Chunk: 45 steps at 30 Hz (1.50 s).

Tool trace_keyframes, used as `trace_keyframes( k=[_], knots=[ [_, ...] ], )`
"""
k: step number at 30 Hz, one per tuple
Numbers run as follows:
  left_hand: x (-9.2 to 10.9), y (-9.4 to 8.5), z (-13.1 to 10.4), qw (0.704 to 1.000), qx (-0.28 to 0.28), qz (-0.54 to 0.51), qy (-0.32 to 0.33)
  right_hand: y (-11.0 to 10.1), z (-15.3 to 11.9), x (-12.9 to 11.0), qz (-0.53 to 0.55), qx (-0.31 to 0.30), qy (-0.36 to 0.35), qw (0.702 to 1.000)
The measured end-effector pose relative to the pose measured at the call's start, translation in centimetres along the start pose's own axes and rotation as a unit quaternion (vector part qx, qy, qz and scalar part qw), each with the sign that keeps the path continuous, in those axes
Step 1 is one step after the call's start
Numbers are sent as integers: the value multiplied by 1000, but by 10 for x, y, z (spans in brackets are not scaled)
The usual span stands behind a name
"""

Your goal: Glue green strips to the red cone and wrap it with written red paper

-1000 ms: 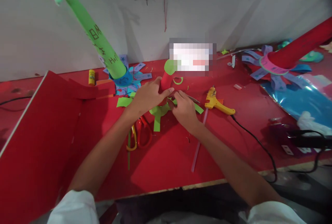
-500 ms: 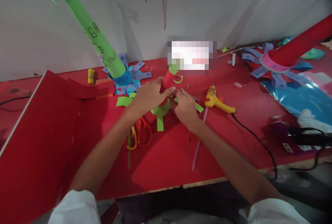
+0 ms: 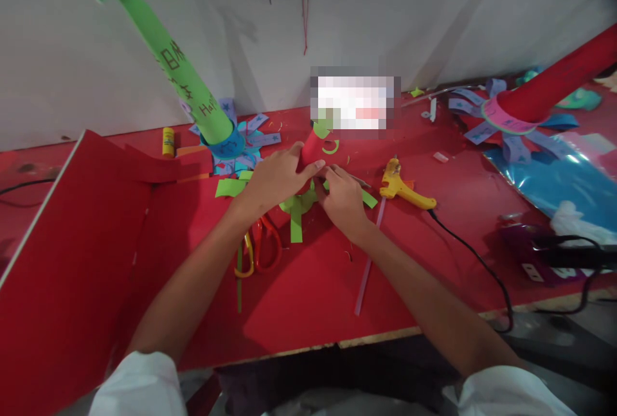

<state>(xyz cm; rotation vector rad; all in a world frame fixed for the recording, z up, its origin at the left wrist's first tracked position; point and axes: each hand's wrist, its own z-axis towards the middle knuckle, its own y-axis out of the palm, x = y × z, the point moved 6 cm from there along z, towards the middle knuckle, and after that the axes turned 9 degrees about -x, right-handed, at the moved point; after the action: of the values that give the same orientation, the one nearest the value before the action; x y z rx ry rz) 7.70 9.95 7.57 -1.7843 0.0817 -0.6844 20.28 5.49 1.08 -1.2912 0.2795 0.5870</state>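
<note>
The short red paper tube with a green paper top (image 3: 313, 148) leans a bit on the red table (image 3: 313, 303), right between the two hands. A second ago its top looked rounder and the front strip sat more to the left. Now the tube has turned or tipped a little, while both hands have stayed put, so I think the work is at its bottom end. The left hand (image 3: 278, 175) is wrapped round the tube, thumb in front. The right hand (image 3: 343, 196) has bent fingers by the bottom, but the tips are hidden, so I can't tell if they pinch anything. Counting up: at least three flat bright green paper strips (image 3: 295, 226) around the bottom; two tall tubes, a tall green tube with dark writing (image 3: 178, 69) and a tall red tube with a pink band (image 3: 563, 75); one yellow plastic glue gun (image 3: 407, 193); one small yellow glue stick (image 3: 168, 143); two scissor loops, a red loop (image 3: 278, 245) and a yellow loop (image 3: 251, 262).
</note>
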Motion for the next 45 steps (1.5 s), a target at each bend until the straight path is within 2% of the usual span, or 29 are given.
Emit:
trace_keyframes(
  k=[6, 13, 16, 21, 24, 27, 29, 34, 38, 40, 45],
  knots=[
    [-2, 0, 2, 1000, 8, -4, 10, -1, 1, 0, -3, -11, 14, 1000],
    [-7, -1, 5, 1000, 13, -24, 16, -5, 0, 4, -19, 4, 23, 1000],
    [-12, -2, 8, 997, 7, -69, 31, -7, -1, 6, 16, 10, 24, 1000],
    [-18, -7, 14, 984, 13, -150, 91, -16, -3, 10, 146, 63, 7, 987],
    [-23, -10, 17, 980, 16, -171, 104, -16, -2, 16, 268, 71, 14, 961],
    [-26, -10, 20, 974, 8, -196, 109, -9, 1, 19, 449, 15, 36, 893],
    [-28, -10, 21, 971, 11, -212, 110, -9, 2, 17, 530, -25, 38, 847],
    [-32, -7, 22, 964, 9, -238, 114, -19, 1, 14, 578, -75, 55, 811],
    [-34, -6, 22, 965, 2, -245, 99, -17, 0, 13, 632, -81, 48, 769],
    [-34, -6, 21, 964, -9, -249, 94, -13, 1, 13, 642, -71, 48, 762],
    [-31, -7, 18, 958, -30, -259, 120, -3, -1, 21, 599, -9, 74, 797]
  ],
)
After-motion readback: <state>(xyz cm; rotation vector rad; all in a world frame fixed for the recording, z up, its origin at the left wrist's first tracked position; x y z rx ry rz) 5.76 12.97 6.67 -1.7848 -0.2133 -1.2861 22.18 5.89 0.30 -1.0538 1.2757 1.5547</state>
